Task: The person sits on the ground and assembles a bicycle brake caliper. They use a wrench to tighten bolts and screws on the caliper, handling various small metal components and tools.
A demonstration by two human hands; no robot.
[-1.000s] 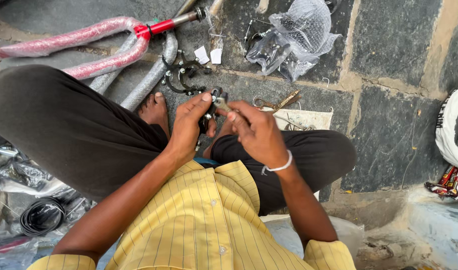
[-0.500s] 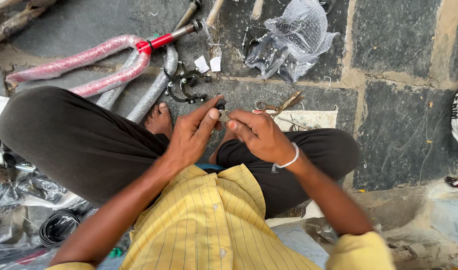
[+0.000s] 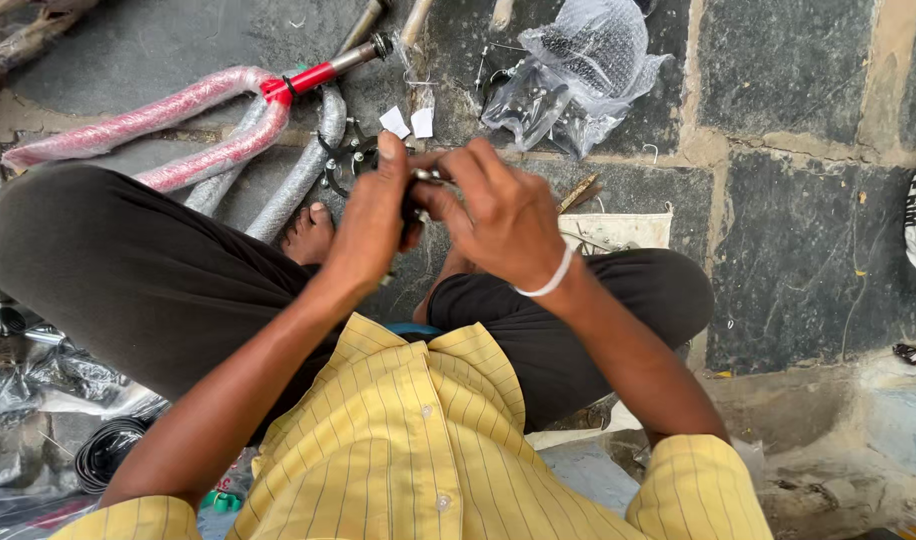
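So you had both hands up over your crossed legs; your left hand [image 3: 373,215] and right hand [image 3: 498,215] met fingertip to fingertip, pinched shut on a small metal part [image 3: 425,177] between them; just beyond sat the foam-wrapped bike frame [image 3: 178,125] far left, clear plastic bag [image 3: 578,75] far right.

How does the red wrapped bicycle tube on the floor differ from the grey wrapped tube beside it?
The red wrapped tube lies nearly flat across the floor and forks into two prongs; the grey wrapped tube runs steeply toward the person's foot. The red wrapped tube is pinkish-red under the wrap, the grey wrapped tube silvery. Both wear clear bubble wrap and meet near the red joint.
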